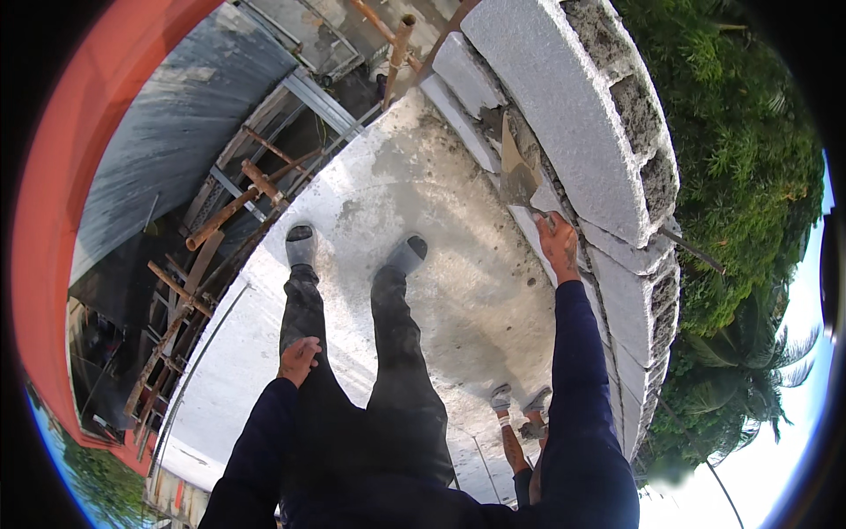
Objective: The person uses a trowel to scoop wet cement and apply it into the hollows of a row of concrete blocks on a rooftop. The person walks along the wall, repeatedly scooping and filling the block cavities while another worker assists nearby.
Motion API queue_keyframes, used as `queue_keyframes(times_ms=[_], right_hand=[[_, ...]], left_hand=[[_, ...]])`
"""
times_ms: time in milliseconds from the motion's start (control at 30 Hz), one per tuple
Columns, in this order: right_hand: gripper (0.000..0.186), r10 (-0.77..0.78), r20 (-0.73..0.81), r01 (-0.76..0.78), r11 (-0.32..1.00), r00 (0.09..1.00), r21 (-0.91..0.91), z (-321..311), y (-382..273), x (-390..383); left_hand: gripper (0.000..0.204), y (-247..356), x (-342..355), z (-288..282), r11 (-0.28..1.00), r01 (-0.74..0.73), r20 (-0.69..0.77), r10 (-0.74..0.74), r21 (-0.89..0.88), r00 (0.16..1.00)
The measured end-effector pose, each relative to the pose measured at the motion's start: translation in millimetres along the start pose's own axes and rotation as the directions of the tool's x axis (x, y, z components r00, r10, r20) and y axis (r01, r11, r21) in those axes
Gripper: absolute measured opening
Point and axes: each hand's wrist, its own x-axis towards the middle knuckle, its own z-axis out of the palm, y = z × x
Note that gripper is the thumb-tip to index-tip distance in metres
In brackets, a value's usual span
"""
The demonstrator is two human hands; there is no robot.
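Observation:
In my right hand (557,242) is the handle end of a pointed metal trowel (518,174), its blade smeared with grey mortar. The blade lies against the joint of a concrete block wall (564,115), beside wet mortar (527,139) between the blocks. My fingers are closed round the handle, which the hand mostly hides. My left hand (300,360) hangs by my left thigh, fingers loosely bent and slightly apart, with nothing visible in it. Both my feet stand on a pale concrete slab (352,212).
The slab's left edge drops to wooden scaffold poles (220,220) and a metal sheet roof (176,115). Behind my right side stands another person (520,432), feet and one hand showing. A rod (692,251) sticks out of the wall. Trees (723,159) rise beyond it.

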Motion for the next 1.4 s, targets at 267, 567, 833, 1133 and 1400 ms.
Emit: queue_keyframes(times_ms=[267, 567, 833, 1133, 1400], right_hand=[[0.034, 0.032, -0.102, -0.038, 0.998, 0.994, -0.05, -5.3, 10.9, -33.7], [0.03, -0.083, -0.305, 0.041, 0.989, 0.949, -0.143, -15.0, 21.7, -84.2], [0.028, -0.168, 0.039, 0.166, 0.985, 0.985, 0.049, 1.4, -32.6, -109.1], [0.032, -0.47, 0.727, 0.35, 0.878, 0.501, 0.326, 10.2, -92.8, -85.0], [0.037, 0.026, 0.293, -0.04, 0.998, 0.956, 0.041, 55.8, -35.0, 1.0]], left_hand=[[0.034, 2.8, 4.5, -5.5, 1.0, 0.011, 0.005, -0.011, 0.023, 1.0], [0.023, -3.2, 9.6, 0.2, 0.841, -0.373, -0.147, 0.457, 0.391, 0.877], [0.018, -13.7, 17.2, 13.9, 0.502, -0.333, -0.074, 0.63, 0.798, 0.773], [0.026, -1.7, 21.2, 18.9, 0.553, -0.179, -0.07, 0.4, 0.814, 0.914], [0.024, -12.8, 21.2, 14.7, 0.601, -0.208, -0.1, 0.437, 0.772, 0.894]])
